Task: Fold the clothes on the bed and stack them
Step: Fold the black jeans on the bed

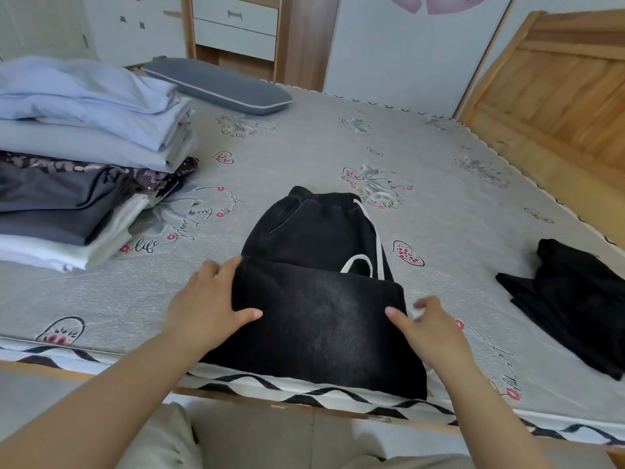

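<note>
Black trousers [314,299]: folded over once and laid at the near edge of the bed, the elastic waistband pointing away and a white side stripe showing along the right.
Left hand [206,302]: laid flat against the left edge of the folded upper layer, fingers straight and spread, the thumb resting on top of the dark fabric.
Right hand [429,323]: held at the right edge of the same layer, the thumb touching the cloth; the other fingers are blurred, and whether fabric is pinched cannot be told.
Bed [439,170]: covered by a grey sheet printed with hearts and script, bordered at the near edge with a black-and-white zigzag.
Stack of folded clothes [77,170]: piled at the left, pale blue pieces on top, patterned and grey ones below, white at the bottom.
Black garment [575,309]: left loosely crumpled at the right, well apart from the trousers.
Grey pillow [220,84]: placed at the far side, beyond the stack.
Wooden headboard [558,79]: seen at the upper right.
</note>
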